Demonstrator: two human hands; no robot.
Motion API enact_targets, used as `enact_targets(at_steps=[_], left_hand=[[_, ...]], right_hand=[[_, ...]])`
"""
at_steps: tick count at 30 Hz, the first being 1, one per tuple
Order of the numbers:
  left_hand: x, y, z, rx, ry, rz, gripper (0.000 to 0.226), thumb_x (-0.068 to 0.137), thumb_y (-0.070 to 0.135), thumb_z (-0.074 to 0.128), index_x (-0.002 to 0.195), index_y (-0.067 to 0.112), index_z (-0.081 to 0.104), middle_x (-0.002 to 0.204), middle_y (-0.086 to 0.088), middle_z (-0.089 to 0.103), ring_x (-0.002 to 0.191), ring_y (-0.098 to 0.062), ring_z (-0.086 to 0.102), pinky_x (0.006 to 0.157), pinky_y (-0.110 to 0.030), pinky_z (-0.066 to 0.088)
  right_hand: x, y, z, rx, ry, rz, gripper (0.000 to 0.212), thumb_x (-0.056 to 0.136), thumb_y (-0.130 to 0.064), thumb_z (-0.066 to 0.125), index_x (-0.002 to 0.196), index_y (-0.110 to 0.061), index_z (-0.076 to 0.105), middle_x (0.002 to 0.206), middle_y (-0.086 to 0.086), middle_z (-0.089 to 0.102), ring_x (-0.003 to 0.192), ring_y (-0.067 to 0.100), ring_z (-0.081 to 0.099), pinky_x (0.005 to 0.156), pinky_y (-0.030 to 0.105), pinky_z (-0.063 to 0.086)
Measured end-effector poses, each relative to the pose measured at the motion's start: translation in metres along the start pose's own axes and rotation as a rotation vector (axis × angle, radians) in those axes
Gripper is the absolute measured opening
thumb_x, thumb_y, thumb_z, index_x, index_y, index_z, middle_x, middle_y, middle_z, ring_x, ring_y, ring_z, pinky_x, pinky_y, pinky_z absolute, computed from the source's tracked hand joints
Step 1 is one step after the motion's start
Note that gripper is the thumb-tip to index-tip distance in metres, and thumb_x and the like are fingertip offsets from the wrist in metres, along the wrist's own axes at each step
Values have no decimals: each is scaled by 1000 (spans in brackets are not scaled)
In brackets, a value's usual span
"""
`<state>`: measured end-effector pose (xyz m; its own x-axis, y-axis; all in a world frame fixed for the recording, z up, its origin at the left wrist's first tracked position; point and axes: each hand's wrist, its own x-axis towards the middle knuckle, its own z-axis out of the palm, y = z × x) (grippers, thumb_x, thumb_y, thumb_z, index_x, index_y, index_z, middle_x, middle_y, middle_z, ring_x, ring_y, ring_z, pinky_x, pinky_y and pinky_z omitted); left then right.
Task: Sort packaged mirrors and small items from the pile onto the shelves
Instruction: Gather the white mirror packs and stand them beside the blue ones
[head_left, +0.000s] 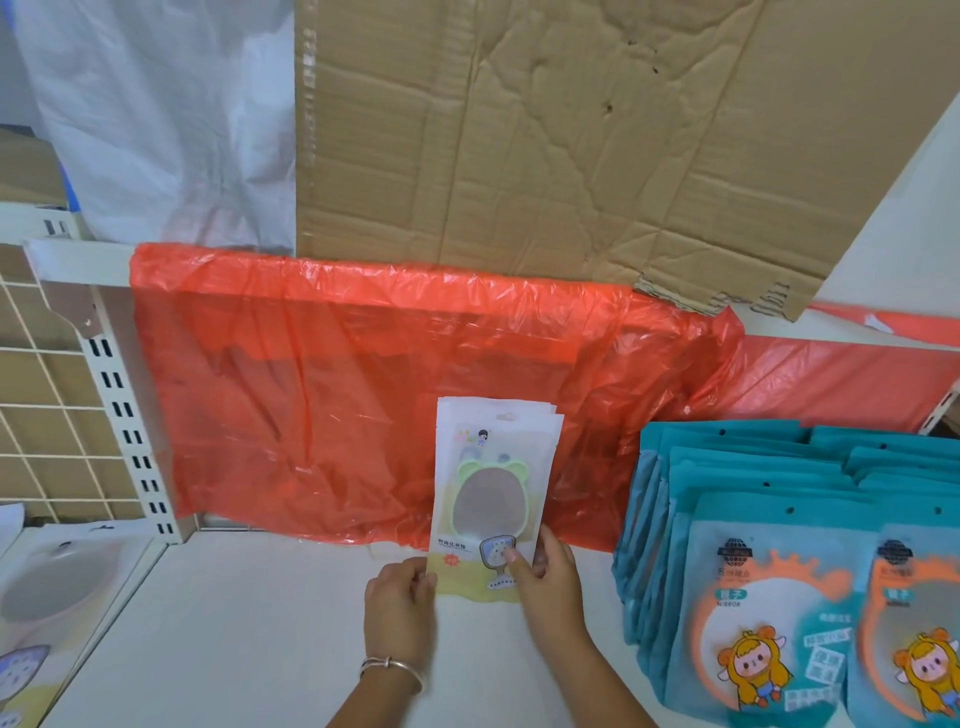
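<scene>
Seen from the head camera, both hands grip a small stack of white mirror packets (493, 483), which stands upright on the white shelf (234, 623), in front of the red plastic sheet (337, 389) hanging across the back. The left hand (400, 597) pinches the stack's lower left edge between thumb and fingers; a silver bracelet (392, 667) sits on that wrist. The right hand (545, 577) holds the lower right corner, thumb on the front, fingers curled behind. The front packet shows a green, eared mirror frame through its clear window, and the edges of more packets fan out behind it at the upper right. To the right on the same shelf, apart from the stack, rows of teal mirror packets (753, 519) lean back, overlapping one another, each printed with an orange ring and a cartoon figure. Above the red sheet is a creased sheet of cardboard (571, 130), with white plastic film (171, 114) beside it on the left. At far left a slotted upright (124, 415) adjoins a wire grid panel (47, 389).
</scene>
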<state>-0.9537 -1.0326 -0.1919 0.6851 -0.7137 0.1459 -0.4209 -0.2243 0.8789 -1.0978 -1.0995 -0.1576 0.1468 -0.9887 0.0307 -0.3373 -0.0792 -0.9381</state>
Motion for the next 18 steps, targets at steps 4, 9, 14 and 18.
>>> enact_targets(at_steps=[4,9,14,18], left_hand=[[1,2,1,30,7,-39,11,85,8,62,88,14,71,77,6,53,89,-24,48,74,-27,32],[2,1,2,82,-19,-40,15,88,11,58,94,16,71,84,3,55,97,-26,48,76,-25,31],[-1,8,-3,56,-28,18,30,89,8,53,113,20,67,97,-3,59,102,-28,46,81,-23,29],[-4,23,-5,-38,-75,7,54,83,43,41,136,34,42,111,-3,53,107,-21,35,93,-26,29]], right_hand=[[3,2,3,-48,37,28,33,81,-26,72,112,-29,60,103,-6,62,98,21,58,82,28,52],[4,8,6,-89,49,53,46,79,-37,72,122,-26,60,117,-3,61,110,21,53,98,44,45],[5,7,7,-121,1,62,56,75,-45,69,127,-28,57,121,1,54,114,24,51,101,44,43],[12,10,15,-14,-11,109,73,55,-54,57,125,-35,55,126,-5,56,117,22,51,96,44,49]])
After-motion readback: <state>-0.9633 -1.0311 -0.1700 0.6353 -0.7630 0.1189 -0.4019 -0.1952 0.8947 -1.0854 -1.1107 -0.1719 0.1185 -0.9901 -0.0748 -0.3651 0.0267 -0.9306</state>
